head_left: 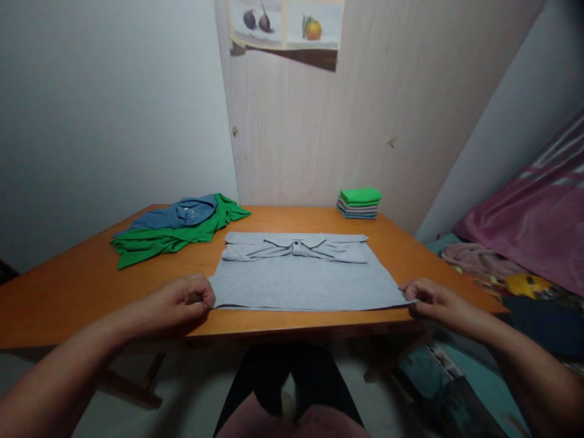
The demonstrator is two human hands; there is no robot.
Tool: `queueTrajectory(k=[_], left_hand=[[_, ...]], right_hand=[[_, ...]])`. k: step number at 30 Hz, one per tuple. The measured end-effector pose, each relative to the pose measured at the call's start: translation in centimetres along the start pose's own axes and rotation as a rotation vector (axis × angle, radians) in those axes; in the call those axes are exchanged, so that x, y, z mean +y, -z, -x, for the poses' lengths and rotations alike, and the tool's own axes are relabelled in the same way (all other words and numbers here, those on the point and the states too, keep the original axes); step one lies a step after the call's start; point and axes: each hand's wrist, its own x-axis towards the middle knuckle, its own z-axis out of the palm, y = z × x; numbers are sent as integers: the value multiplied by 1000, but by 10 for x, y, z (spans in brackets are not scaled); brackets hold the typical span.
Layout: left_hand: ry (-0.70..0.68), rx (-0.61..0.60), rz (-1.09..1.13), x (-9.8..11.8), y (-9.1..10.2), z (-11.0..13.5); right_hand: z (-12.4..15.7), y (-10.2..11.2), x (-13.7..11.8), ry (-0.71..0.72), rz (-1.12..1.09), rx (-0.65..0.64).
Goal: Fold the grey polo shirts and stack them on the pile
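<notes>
A grey polo shirt (301, 277), sleeves folded in, lay flat on the worktop (91, 292) between the left hand (182, 301) and right hand (433, 301), each pinching a near hem corner; uneven pulling could likely have skewed its folds.

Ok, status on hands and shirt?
Left hand, right hand each pinch a near corner of grey shirt. Shirt flat on table, sleeves folded in. Loose shirts, folded stack beyond.
</notes>
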Motion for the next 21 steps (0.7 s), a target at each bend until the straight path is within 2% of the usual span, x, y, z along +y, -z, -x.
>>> queueTrajectory(k=[3, 6, 11, 15, 21], left_hand=[[6, -95, 39, -2, -3, 5], [32, -29, -5, 2, -4, 7], [-78, 49, -200, 17, -9, 6], [-145, 95, -319, 31, -26, 1], [-234, 140, -389, 70, -64, -21]], right_hand=[[0, -1, 3, -2, 82, -14], [0, -3, 4, -6, 15, 6], [-4, -2, -6, -91, -261, 55], [-14, 8, -23, -121, -321, 177], [-38, 25, -42, -107, -297, 227]])
